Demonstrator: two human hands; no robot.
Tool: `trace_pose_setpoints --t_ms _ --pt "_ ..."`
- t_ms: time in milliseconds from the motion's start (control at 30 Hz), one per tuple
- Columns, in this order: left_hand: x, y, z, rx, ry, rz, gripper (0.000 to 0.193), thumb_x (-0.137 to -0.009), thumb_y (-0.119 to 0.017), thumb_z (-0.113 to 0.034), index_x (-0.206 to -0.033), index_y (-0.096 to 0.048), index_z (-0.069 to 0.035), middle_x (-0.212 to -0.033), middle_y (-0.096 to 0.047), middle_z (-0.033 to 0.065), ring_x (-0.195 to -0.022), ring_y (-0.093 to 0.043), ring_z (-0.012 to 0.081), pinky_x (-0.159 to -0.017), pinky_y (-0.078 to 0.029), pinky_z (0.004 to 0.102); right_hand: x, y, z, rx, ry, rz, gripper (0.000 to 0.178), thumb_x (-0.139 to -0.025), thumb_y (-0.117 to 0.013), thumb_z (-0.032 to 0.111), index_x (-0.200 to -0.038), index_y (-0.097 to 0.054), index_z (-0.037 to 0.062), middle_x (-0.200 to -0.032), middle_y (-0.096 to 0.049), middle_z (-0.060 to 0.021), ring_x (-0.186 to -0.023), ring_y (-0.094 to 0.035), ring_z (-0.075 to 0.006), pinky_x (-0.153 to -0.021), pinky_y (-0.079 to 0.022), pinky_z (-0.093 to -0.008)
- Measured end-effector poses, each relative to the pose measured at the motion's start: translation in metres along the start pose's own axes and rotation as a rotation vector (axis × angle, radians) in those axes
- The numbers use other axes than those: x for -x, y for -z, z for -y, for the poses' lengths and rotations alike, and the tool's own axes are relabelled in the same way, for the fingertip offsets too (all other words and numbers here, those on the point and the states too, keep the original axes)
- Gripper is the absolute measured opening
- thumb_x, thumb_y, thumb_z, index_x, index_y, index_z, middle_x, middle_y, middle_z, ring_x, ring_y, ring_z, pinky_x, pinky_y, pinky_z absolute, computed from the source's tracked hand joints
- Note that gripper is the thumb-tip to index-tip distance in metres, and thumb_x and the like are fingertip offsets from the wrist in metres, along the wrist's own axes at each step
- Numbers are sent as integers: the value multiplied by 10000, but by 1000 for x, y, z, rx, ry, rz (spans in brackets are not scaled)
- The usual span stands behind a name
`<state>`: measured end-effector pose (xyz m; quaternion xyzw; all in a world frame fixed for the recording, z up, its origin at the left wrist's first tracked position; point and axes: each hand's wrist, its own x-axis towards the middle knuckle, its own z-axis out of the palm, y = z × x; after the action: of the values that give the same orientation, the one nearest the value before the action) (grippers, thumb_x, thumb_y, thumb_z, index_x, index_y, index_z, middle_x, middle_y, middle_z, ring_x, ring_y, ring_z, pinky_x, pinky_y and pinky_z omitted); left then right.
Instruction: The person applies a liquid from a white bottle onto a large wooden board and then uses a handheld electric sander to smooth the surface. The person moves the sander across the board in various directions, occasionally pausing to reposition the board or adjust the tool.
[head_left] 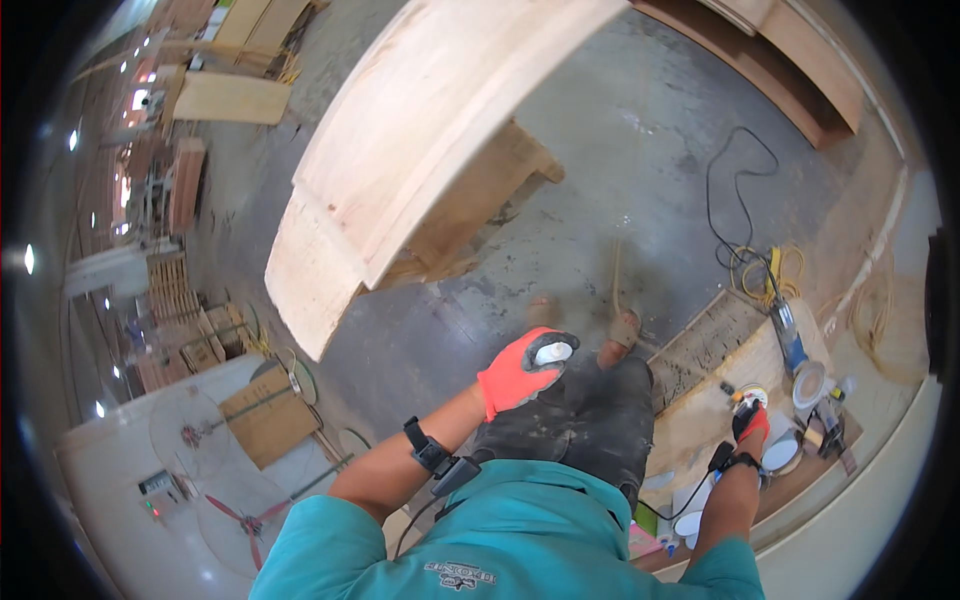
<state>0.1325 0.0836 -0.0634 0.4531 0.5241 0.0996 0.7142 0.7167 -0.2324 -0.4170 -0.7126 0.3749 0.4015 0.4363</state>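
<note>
My left hand (pixel 524 372), in a red glove with a dark palm, is closed around a small white object (pixel 554 352). Only its pale rounded end shows, in front of my dark trousers. Out to the right, my right hand (pixel 751 424), also gloved, reaches over the cluttered bench (pixel 690 450). Its fingers curl at a small round whitish thing (pixel 749 396), whose kind I cannot make out. Just beyond lies a blue power tool (pixel 790 345) with a round disc (pixel 809 385). Ahead on the left, a large curved pale wooden panel (pixel 400 150) rests on a wooden support (pixel 475 210).
Black cable (pixel 738 190) and a coiled yellow cord (pixel 790 268) lie on the floor beyond the bench. Near my right wrist are white round discs (pixel 780 453). A brown open wooden box (pixel 790 75) stands far right. At left are a cardboard piece (pixel 268 418) and a red-bladed fan (pixel 250 522).
</note>
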Motion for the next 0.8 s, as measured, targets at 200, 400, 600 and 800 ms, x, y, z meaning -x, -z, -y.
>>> trace_pose_setpoints --t_ms 200,400,600,800 --pt "57 57 34 92 -94 -490 566 -900 -691 -77 -1432 -507 -14 -1254 -638 54 -1104 -590 123 -985 -478 304 126 -119 -34 335 702 568 317 -915 -696 60 -1212 -604 2 -1013 -642 -63 -818 -632 -167 -699 -549 -333" --pt "95 159 37 358 -38 -843 509 -918 -686 -101 -1398 -551 5 -1187 -666 73 -1083 -608 140 -950 -486 283 429 -266 3 632 1254 826 624 -948 -644 57 -1517 -390 52 -1369 -551 -86 -1174 -571 -187 -1007 -457 -336" --pt "98 238 80 405 -294 -853 468 -942 -617 -117 -1381 -532 21 -1164 -665 98 -1056 -614 139 -914 -499 292 582 -317 59 163 850 1230 605 -998 -580 270 -1543 -374 107 -1496 -493 -166 -1271 -577 -328 -1009 -525 -501" --pt "74 241 43 326 -175 -575 411 -864 -729 -167 -1235 -627 -19 -892 -694 81 -690 -631 115 -641 -517 297 682 -475 -63 560 1180 1052 614 -988 -569 402 -1485 -454 62 -1455 -528 -136 -1329 -521 -291 -1136 -405 -420"
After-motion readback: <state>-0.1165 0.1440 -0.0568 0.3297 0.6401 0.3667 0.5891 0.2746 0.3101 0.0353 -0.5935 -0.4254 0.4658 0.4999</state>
